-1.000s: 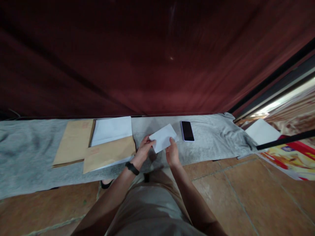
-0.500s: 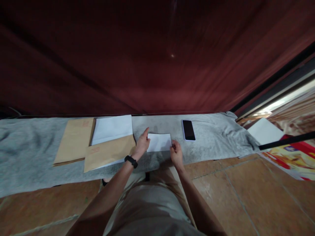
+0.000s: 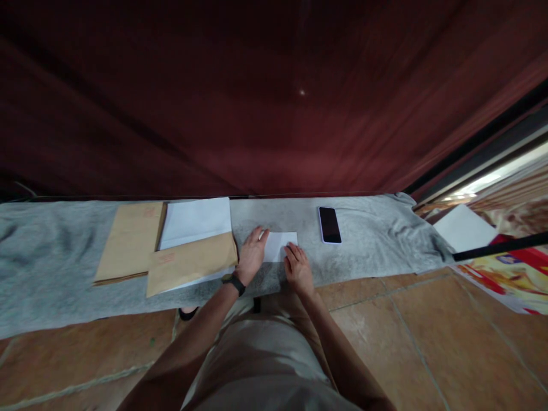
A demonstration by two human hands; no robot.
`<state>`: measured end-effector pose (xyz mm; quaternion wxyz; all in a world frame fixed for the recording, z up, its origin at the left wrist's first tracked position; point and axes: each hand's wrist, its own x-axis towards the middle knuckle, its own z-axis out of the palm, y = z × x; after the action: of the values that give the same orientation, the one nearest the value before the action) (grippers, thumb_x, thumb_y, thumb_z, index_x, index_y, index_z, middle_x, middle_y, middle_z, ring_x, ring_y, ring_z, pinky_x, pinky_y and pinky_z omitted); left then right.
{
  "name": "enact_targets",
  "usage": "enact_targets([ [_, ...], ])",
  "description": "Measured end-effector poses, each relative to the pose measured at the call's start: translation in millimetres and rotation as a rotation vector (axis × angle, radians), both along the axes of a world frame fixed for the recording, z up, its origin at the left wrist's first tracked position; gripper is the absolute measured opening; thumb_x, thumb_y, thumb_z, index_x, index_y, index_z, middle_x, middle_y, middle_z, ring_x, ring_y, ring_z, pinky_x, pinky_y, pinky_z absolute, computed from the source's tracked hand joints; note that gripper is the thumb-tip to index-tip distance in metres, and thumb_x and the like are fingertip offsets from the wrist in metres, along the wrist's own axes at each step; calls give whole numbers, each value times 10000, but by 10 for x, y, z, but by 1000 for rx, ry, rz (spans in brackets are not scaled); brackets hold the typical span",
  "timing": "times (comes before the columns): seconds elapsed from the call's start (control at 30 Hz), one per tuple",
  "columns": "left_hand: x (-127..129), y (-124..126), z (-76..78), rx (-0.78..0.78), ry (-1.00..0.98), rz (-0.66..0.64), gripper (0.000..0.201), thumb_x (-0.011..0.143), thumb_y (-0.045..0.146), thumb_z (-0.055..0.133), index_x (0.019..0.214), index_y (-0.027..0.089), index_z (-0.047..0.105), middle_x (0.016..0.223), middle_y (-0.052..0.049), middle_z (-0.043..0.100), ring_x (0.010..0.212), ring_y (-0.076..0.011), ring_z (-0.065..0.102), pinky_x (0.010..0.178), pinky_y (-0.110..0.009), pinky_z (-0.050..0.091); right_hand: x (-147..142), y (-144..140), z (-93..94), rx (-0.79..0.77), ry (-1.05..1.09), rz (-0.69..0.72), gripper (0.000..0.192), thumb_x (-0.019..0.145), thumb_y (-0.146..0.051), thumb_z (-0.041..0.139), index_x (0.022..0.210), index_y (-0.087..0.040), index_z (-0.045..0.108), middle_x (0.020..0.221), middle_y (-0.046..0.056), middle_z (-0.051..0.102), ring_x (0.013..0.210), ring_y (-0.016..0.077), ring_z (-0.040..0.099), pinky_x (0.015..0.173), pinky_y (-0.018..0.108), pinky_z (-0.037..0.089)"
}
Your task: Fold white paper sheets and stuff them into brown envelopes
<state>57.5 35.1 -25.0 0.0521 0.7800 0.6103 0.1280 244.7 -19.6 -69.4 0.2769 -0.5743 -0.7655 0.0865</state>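
Your left hand (image 3: 251,255) and right hand (image 3: 297,268) press flat, fingers spread, on the white paper (image 3: 281,245), its long axis running sideways, left of the phone (image 3: 329,225).

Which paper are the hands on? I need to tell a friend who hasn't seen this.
Find the grey cloth along the foot of the red curtain. Near its middle, between the brown envelopes and the black phone, lies a small white paper under the left hand and right hand. It is the smallest white sheet there.
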Motion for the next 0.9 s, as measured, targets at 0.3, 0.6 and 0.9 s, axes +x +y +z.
enact_targets([
  [0.3, 95, -208, -106, 90, 70, -302, 440, 935, 63, 419, 1333, 104, 600, 1555, -180, 475, 1506, -286, 355, 1253, -499, 293, -3, -2, 1, 4, 3, -5, 415, 1030, -236, 413, 1386, -131, 599, 1484, 150, 558, 1403, 272, 477, 1189, 480, 390],
  [0.6, 121, -494, -202, 42, 86, -469, 499, 1043, 351, 435, 1454, 76, 500, 1572, -171, 464, 1504, -255, 366, 1262, -440, 253, -26, 57, 27, -28, 94, 20, 439, 1057, -275, 344, 1364, -121, 619, 1440, 168, 596, 1385, 264, 505, 1206, 514, 356],
  [0.9, 119, -557, -207, 30, 88, -481, 533, 1010, 290, 489, 1509, 106, 456, 1580, -191, 441, 1507, -243, 364, 1269, -477, 197, -216, 82, 80, -100, 55, 139, 544, 1089, -384, 273, 1470, -88, 524, 1534, 166, 513, 1473, 251, 412, 1233, 488, 324],
])
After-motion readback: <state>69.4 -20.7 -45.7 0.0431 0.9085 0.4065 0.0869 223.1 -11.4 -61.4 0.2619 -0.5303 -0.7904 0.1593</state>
